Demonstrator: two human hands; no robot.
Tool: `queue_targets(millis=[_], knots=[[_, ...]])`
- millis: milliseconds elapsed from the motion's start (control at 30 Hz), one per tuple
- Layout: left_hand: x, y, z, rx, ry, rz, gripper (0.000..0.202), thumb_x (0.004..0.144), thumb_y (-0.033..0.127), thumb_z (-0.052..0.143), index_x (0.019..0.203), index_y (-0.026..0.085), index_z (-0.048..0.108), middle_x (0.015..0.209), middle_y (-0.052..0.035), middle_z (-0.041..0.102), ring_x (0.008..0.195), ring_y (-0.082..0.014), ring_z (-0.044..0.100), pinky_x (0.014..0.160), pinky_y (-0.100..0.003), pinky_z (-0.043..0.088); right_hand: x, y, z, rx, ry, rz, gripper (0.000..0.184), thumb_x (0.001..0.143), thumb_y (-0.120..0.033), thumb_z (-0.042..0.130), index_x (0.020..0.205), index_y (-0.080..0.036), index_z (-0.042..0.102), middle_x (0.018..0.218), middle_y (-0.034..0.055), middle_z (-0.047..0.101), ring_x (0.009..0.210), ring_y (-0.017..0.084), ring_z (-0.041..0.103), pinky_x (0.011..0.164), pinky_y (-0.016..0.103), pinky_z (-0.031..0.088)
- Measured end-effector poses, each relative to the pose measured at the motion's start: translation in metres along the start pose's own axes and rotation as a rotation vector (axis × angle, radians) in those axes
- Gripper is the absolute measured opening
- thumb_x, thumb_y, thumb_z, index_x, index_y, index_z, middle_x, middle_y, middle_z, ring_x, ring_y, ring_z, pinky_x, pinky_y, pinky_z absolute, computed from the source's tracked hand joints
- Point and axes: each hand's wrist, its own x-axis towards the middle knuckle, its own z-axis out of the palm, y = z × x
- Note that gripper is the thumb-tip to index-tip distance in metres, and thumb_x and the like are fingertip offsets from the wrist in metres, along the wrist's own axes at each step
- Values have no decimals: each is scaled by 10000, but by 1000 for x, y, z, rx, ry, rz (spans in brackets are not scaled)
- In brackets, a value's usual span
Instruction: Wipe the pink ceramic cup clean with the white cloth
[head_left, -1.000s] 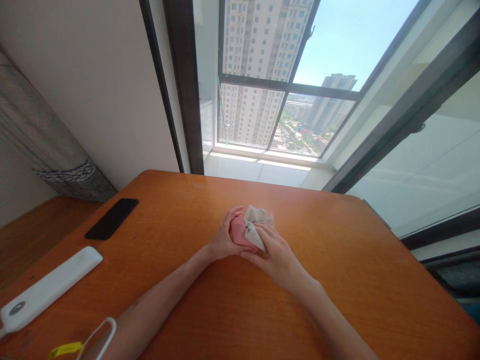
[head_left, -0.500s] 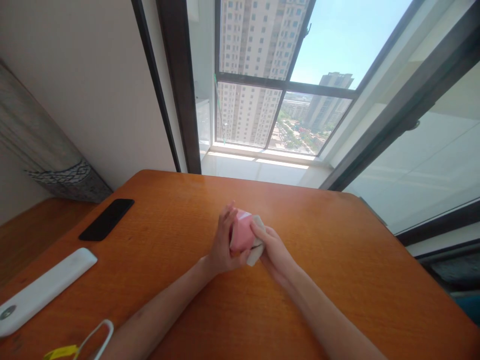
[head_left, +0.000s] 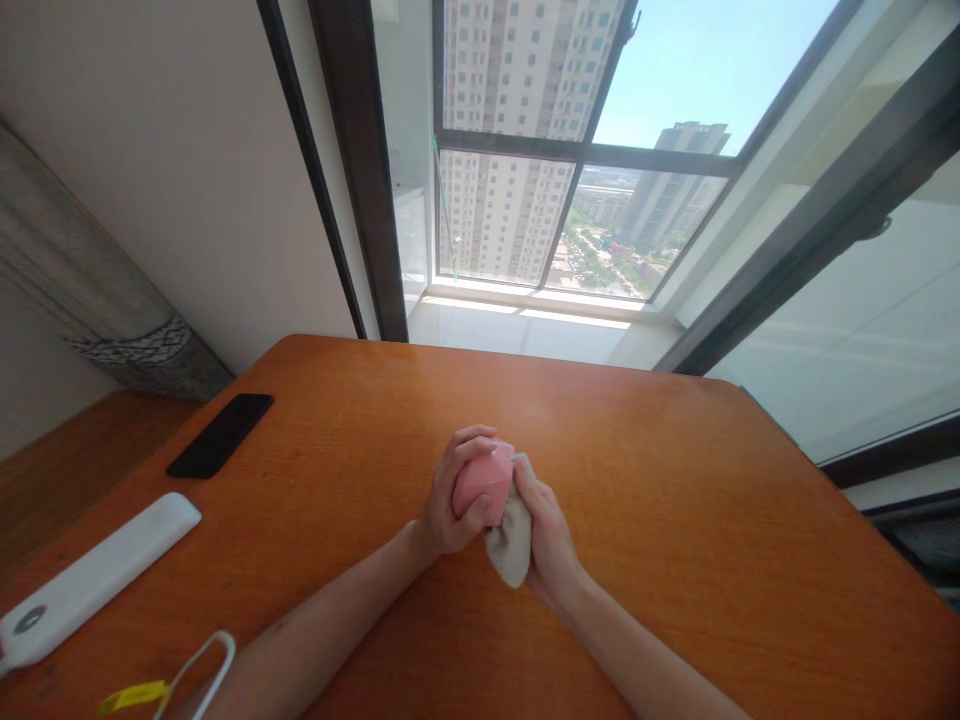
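Nearest me, a white cord (head_left: 219,637) with a yellow tag (head_left: 135,697) sits by my left forearm, and a long white device (head_left: 105,578) lies on the wooden desk (head_left: 675,520) to the left. Ahead, near the middle of the desk, my left hand (head_left: 444,502) is wrapped round a pink faceted object (head_left: 482,482), while my right hand (head_left: 551,535) grips a grey cloth (head_left: 511,545) against its right side. Farther off at left lies a black phone (head_left: 221,436); beyond the desk, a window (head_left: 585,152) shows tall buildings (head_left: 517,90).

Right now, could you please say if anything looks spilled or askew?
Nothing stands out: no spill shows on the table; the phone lies flat; the left hand holds a pink block, the right hand a cloth.
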Motion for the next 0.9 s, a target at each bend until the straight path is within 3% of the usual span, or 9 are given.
queue_targets(millis=[100,233,300,400,467,600,667,833,900], knots=[[3,-3,-4,46,-33,80,564,984,515,598,1474,237,557,1480,-170,557,1368,-367,549,1149,-586,482,1,-7,3,131,-13,101,577,855,-733,778,927,-162,743,730,20,654,599,132,540,549,258,483],[3,-5,-4,-20,-14,46,565,1001,556,555,1473,245,543,1464,-169,566,1365,-369,552,1139,-606,504,-2,-3,-7,-184,-116,-129,649,848,-758,773,608,-179,603,552,-19,520,519,97,408,483,241,339],[3,-5,-4,-18,-17,46,566,1004,550,550,1479,244,540,1468,-173,563,1358,-369,557,1132,-609,511,-2,-1,-8,-221,-131,-126,669,862,-772,746,583,-186,581,525,-15,506,498,103,402,471,252,312],[4,-5,-4,44,-31,121,586,985,509,580,1505,243,537,1487,-174,551,1370,-372,551,1137,-604,506,1,-3,-3,11,-54,31,604,877,-776,716,821,-175,717,627,8,606,545,142,501,500,263,396],[4,-5,-5,59,-36,160,601,977,505,584,1518,251,529,1493,-170,546,1377,-373,548,1139,-600,507,1,-4,-2,79,-45,58,590,874,-766,727,906,-176,737,680,10,629,580,145,519,533,266,432],[5,-3,-6,4,-18,121,573,1002,537,543,1495,247,536,1464,-174,564,1351,-365,566,1114,-592,530,-2,3,-12,-227,-159,-153,664,875,-777,728,596,-188,601,559,-10,517,527,110,390,501,264,332],[5,-2,-6,20,-24,119,570,1004,538,539,1492,244,536,1457,-176,568,1346,-366,571,1108,-591,531,-1,5,-15,-278,-166,-186,674,870,-775,735,565,-193,582,552,-4,518,529,116,402,504,269,340],[6,-5,-7,85,-94,188,599,963,495,592,1513,264,534,1482,-166,552,1368,-381,563,1143,-614,501,8,-1,-7,159,-97,169,624,851,-801,716,944,-186,751,726,33,674,621,177,582,559,285,475],[7,-6,-7,78,-99,174,593,965,496,589,1506,259,538,1475,-169,560,1361,-381,568,1149,-620,497,7,2,-8,144,-116,150,626,852,-799,722,918,-177,746,719,30,666,606,162,556,548,274,455]])
